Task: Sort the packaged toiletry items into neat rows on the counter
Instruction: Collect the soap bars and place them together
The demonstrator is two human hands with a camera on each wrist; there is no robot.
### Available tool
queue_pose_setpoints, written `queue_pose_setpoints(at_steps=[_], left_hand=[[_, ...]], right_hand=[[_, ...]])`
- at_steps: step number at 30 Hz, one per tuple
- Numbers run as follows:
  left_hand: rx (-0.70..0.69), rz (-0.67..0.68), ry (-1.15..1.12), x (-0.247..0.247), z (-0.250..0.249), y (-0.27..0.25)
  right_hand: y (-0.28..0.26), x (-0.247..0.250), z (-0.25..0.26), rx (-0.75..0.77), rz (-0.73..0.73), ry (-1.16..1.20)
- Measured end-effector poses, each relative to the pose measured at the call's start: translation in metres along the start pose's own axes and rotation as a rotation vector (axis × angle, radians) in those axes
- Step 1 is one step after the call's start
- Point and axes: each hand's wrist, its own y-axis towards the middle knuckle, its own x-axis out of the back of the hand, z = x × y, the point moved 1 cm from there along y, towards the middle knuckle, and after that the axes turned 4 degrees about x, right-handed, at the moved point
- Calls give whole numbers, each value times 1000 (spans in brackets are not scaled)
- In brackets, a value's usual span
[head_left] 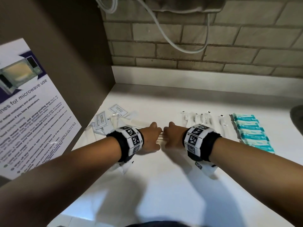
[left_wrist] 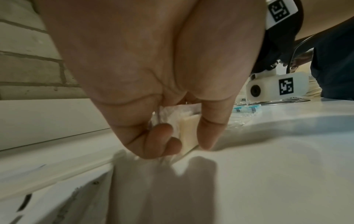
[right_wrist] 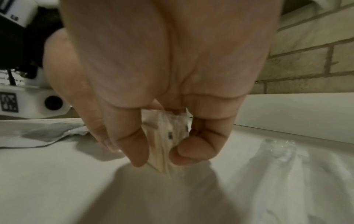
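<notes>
Between your wrists at mid-counter (head_left: 164, 185), your left hand (head_left: 151, 138) and right hand (head_left: 173, 136) each pinch one end of a bundle of cream combs (left_wrist: 188, 133) in clear sleeves, held just above the surface. Slippery film could let them fan out or slide crooked if you release unevenly. Farther right, the wrapped toothbrushes (head_left: 203, 119) and teal packets (head_left: 250, 130) already lie in rows; an unsorted pile of sachets (head_left: 108, 121) waits far left.

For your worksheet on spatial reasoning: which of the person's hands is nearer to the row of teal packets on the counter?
The right hand. It sits between the teal packets at the counter's right side and the left hand, which lies farther off. Both hands pinch the same cream wrapped item.
</notes>
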Motion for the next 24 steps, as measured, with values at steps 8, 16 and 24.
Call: queue_pose_setpoints(at_steps=[8,16,24], left_hand=[[16,-45,-73,-2,-6,0],[6,-43,-86,-3,-3,2],[-24,15,-54,9,4,3]], right_hand=[[3,-2,-1,-20,-32,51],[5,2,-7,20,-90,108],[10,11,-12,24,-25,134]])
